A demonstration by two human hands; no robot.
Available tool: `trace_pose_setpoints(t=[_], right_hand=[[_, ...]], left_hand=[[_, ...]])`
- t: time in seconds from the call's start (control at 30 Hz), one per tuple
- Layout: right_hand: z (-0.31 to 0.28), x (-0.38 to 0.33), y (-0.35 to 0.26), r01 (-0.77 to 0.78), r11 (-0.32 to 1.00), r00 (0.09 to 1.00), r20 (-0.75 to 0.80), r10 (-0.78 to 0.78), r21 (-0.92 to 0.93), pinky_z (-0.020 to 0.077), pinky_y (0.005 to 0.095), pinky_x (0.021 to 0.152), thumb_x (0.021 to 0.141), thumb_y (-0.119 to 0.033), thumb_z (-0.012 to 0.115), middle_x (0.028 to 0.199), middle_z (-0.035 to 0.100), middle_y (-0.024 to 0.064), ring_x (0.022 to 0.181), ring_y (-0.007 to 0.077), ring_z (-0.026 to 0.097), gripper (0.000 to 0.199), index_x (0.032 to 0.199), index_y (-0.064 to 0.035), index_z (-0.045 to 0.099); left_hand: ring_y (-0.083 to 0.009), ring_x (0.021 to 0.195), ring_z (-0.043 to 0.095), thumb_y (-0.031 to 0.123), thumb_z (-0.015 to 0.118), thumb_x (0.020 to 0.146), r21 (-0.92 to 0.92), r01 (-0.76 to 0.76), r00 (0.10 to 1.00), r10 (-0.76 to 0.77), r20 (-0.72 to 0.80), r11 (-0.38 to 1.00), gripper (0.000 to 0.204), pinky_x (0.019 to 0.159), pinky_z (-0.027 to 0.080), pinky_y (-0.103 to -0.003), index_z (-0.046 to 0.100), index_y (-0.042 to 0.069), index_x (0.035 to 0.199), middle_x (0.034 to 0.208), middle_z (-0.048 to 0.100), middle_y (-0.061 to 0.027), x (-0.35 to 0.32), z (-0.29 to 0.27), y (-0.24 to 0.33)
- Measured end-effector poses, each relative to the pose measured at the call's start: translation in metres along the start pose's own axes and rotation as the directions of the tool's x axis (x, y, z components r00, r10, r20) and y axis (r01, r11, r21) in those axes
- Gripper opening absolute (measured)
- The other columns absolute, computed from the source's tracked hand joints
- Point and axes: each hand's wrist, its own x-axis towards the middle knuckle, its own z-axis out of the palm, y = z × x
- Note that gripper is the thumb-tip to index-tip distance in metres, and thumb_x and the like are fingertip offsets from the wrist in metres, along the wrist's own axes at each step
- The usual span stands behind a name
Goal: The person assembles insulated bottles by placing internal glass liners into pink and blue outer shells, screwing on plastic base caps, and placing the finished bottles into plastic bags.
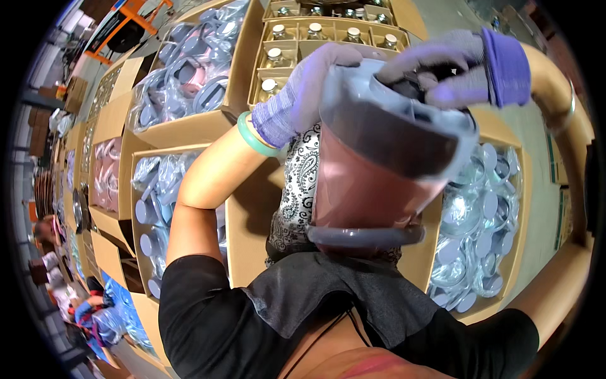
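Close in front of me is a large jug-like container [375,196], slightly blurred, with a pink body, a dark band and a blue-grey top and lower ring. It is tilted. My left hand [315,82], in a grey-purple glove, is wrapped round its upper left side. My right hand [442,69], gloved the same, has its fingers curled at the opening in the container's top. Dark shadow there hides what the fingers pinch, if anything. A black-and-white paisley cloth [297,189] shows behind the container, over my lap.
Open cartons with plastic-wrapped blue-grey parts stand at the upper left [237,120], left [139,158] and right [514,252]. Ahead, a divided carton [297,45] holds several white-capped glass bottles [315,31]. An orange metal frame [126,12] is farther off. Another person [95,303] sits at lower left.
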Motion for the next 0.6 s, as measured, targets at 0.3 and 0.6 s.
trace_pose_setpoints(t=[0.3, 0.6], right_hand=[[0.023, -0.004, -0.010, -0.234, 0.891, 0.972, -0.122, 0.202, -0.389, 0.0502, 0.0355, 0.062, 0.087, -0.046, 0.066, 0.071, 0.068, 0.0077, 0.065, 0.0198, 0.064, 0.040, 0.090, -0.0070, 0.073], [-0.006, 0.045, 0.109, -0.385, 0.796, 0.911, -0.054, 0.409, -0.467, 0.0498, 0.0402, 0.066, 0.095, -0.031, 0.053, 0.085, 0.064, 0.0129, 0.074, 0.0232, 0.062, 0.026, 0.113, -0.0126, 0.062]], left_hand=[[-0.0280, 0.105, 0.064, 0.018, 0.061, 0.086, -0.393, 0.292, 0.953, -0.300, 0.042, 0.872, 0.035, 0.094, 0.049, -0.034, 0.061, -0.006, 0.111, 0.113, 0.064, -0.0182, 0.002, 0.018, -0.011], [-0.0365, 0.094, 0.067, 0.018, 0.053, 0.092, 0.544, 0.101, 0.991, -0.131, 0.016, 0.833, 0.026, 0.083, 0.053, -0.041, 0.067, -0.001, 0.102, 0.094, 0.067, -0.0228, 0.024, 0.033, -0.073]])
